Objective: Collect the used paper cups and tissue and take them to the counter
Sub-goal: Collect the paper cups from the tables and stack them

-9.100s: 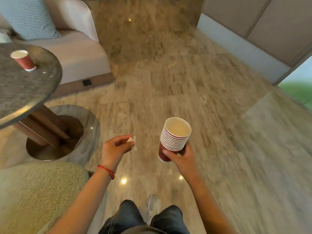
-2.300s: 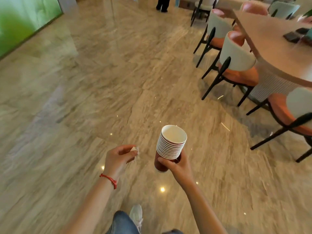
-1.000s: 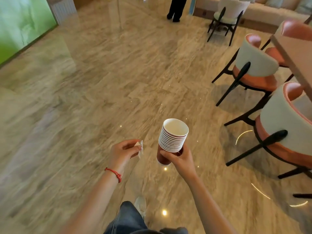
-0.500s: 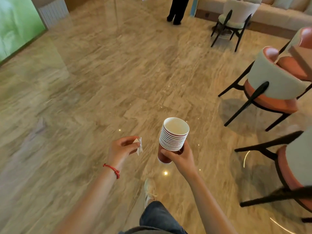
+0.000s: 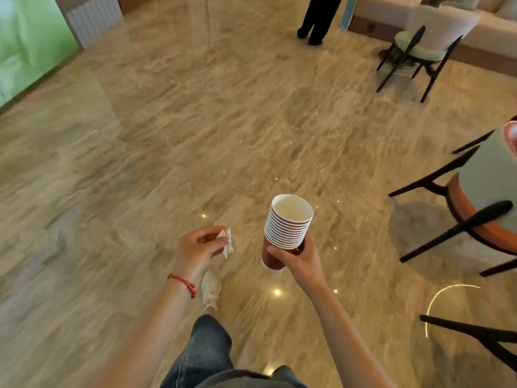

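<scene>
A stack of several red paper cups with white rims is held upright in front of me by my right hand, which grips the lowest cup. The top cup looks empty inside. To its left, my left hand pinches a small crumpled white tissue between thumb and fingers. A red string band circles my left wrist. Both hands hover over the polished beige stone floor. No counter is in view.
Chairs with black legs and orange seats stand at the right edge. Another pale chair sits at the back right by a sofa. A person's dark legs stand far ahead. A green glass wall is at the left.
I have walked forward across the floor; the chairs at the right have slid toward the frame's edge and the standing person is nearer. Both hands keep the same hold.
</scene>
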A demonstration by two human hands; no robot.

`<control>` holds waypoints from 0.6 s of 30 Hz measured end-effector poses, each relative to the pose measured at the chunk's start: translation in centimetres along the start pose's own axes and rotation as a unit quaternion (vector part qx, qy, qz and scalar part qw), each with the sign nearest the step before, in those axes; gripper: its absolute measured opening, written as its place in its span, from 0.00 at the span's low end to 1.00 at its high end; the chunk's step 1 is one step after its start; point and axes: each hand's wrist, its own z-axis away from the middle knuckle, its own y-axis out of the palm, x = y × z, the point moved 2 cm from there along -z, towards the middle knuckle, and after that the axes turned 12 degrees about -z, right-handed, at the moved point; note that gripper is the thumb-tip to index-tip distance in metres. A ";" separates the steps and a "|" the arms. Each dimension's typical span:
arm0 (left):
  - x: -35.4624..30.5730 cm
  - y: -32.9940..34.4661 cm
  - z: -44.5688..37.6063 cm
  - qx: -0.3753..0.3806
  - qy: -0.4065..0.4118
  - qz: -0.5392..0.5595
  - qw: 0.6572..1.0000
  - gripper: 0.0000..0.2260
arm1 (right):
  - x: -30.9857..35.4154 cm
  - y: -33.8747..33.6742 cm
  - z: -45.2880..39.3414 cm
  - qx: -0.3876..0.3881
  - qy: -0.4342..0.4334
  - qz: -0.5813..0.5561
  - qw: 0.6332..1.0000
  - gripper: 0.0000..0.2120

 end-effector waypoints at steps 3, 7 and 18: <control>-2.3 -0.5 -7.7 0.005 0.002 0.001 1.000 0.11 | 0.9 2.8 -7.3 -0.006 -0.006 0.002 1.000 0.25; -6.4 -1.9 -17.6 0.013 -0.003 -0.010 1.000 0.11 | 3.3 7.5 -16.9 -0.018 -0.010 -0.010 1.000 0.24; -16.0 -1.0 -39.6 0.028 -0.013 -0.014 0.999 0.11 | 7.4 12.7 -38.5 -0.030 0.006 -0.026 0.999 0.29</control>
